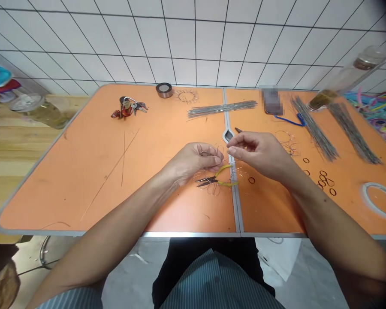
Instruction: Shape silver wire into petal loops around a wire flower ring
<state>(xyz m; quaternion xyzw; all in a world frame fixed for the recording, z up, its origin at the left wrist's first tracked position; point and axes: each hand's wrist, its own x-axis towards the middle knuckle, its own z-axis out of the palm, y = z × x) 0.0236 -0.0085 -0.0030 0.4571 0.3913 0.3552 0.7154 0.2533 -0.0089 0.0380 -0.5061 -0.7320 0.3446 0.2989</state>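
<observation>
My left hand point(193, 161) is closed, thumb against fingers, on a thin bent wire point(220, 149) that loops up from the fingertips. To its right, my right hand point(263, 152) has its thumb and fingertips drawn together close to that wire; whatever they pinch is too fine to make out. Just below the hands lie pliers point(211, 180) with dark jaws and yellow handles, jaws pointing left. Thin bent wire pieces point(214, 190) are scattered around and under the pliers. A small dark ring point(251, 180) rests right of the handles.
Straight wire bundles point(221, 109) point(315, 128) point(354, 133) lie at the back and right. Also on the orange table point(67, 171) are keys point(128, 107), a tape roll point(164, 90), a phone-like object point(272, 101), small rings point(322, 180) and a white ring point(366, 201). A tall jar point(344, 81) stands back right.
</observation>
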